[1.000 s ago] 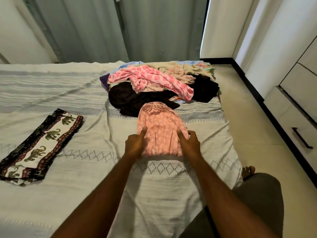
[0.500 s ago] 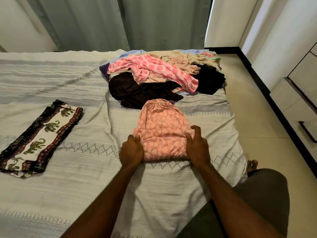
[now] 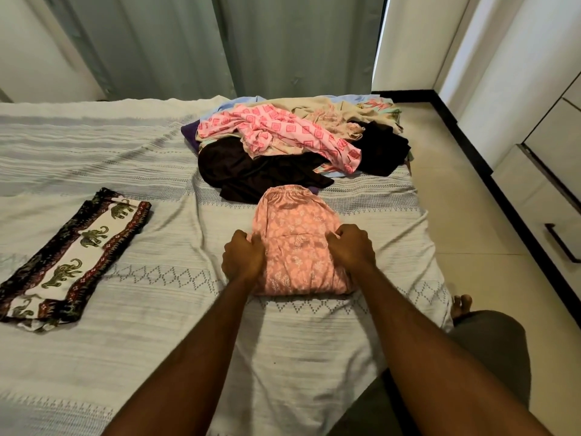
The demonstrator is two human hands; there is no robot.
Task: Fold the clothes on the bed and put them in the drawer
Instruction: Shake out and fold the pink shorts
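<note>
While both hands' fingers (image 3: 251, 243) grip it, the pink garment (image 3: 295, 247) points waistband-first away.

The bed (image 3: 151, 325) carries a pink folded garment (image 3: 295, 247), an elephant-print cloth (image 3: 75, 256), and a heap of clothes (image 3: 298, 146).

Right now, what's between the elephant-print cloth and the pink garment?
Head view: only bare bedspread between the elephant-print cloth and the pink garment.

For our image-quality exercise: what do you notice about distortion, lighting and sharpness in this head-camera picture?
Head view: wide-angle bending bows the drawer unit and curtain outward; soft, even, dim light, no glare; a faint shadow under the pink garment; both hands look sharp.
</note>
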